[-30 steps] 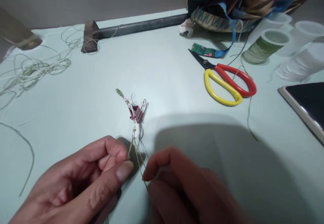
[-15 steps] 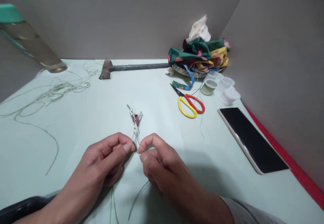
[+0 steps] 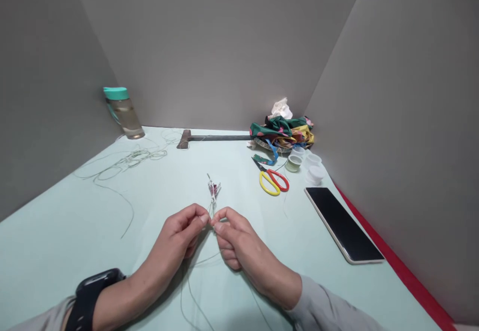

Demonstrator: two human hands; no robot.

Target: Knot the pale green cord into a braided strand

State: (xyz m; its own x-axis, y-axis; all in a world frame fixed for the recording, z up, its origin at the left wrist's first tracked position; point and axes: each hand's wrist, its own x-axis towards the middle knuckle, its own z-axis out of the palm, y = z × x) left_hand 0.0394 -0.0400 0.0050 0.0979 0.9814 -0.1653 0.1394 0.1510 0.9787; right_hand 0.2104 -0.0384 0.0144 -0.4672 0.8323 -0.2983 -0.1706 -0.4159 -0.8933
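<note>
Thin green cords [image 3: 210, 209] run from a small dark-red and silvery clip-like piece [image 3: 213, 191] towards my fingertips. My left hand [image 3: 179, 233] pinches cord between thumb and forefinger, just below that piece. Close beside it, my right hand [image 3: 239, 238] also pinches cord, its thumb and forefinger tips almost touching the left ones. Fingertips cover the spot where the cords meet, so any knot there is hidden. Loose cord ends [image 3: 194, 298] trail below both hands across the pale tabletop [image 3: 157, 211].
A tangle of cord [image 3: 136, 159] lies at left, near a water bottle [image 3: 129, 116]. Behind are a hammer [image 3: 220, 138] and a heap of patterned fabric [image 3: 284, 129]. Scissors [image 3: 269, 183], small plastic tubs [image 3: 315, 173] and a phone [image 3: 343, 225] lie at right.
The camera view has tilted up and widened. My hands have come together at the cords, their fingertips now nearly touching. The clip-like piece stays in front of them.
</note>
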